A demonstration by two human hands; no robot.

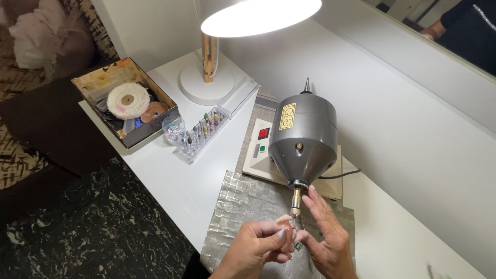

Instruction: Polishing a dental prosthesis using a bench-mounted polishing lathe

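A grey bench polishing motor (302, 138) with a brass spindle (295, 201) stands on a cream base (257, 155). Just below the spindle tip, my left hand (257, 249) and my right hand (324, 238) meet. Together they pinch a small pale piece (285, 221) close to the spindle tip. My right index finger reaches up beside the spindle. Whether the piece touches the spindle I cannot tell.
A silver woven mat (232, 206) covers the white table (175, 175). At the back left are a cardboard box (125, 101) with buffing wheels, a clear case of burs (204, 129), a small round container (173, 129) and a lit desk lamp (258, 15). A dark marbled floor lies at left.
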